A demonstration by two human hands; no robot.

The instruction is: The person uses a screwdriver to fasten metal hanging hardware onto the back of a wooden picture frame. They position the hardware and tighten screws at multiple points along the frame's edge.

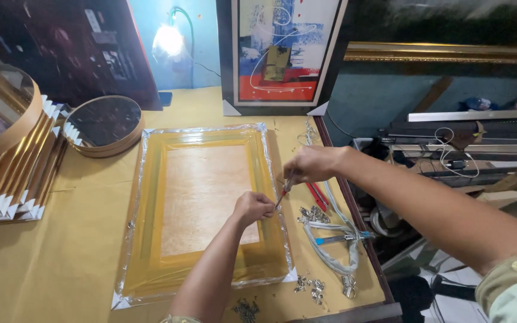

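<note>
My left hand pinches the wrapped frame near the surface's right edge; my right hand grips what looks like a screwdriver; next, steady downward pressure.

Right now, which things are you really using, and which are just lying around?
Using: left hand steadying the wrapped picture frame; right hand with a screwdriver.

Lying about: round mirror, abstract painting, stacked frames, metal hangers, white cord.
</note>
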